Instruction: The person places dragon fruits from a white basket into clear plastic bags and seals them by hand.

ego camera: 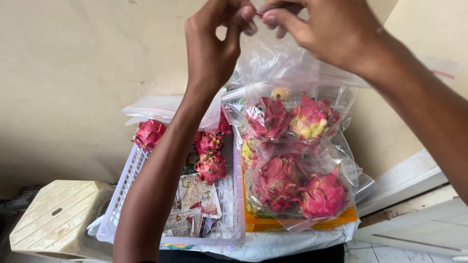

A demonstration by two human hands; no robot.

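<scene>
Where beige wall (73, 73) meets, perhaps tiled floor (404, 243)

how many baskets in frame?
2: white basket on the left, lined with paper; orange basket on the right, mostly hidden under bags of dragon fruit.

Fingers (273, 17) cut off by the top edge; orange crate (273, 224) mostly hidden behind bagged dragon fruit (292, 185).
</scene>
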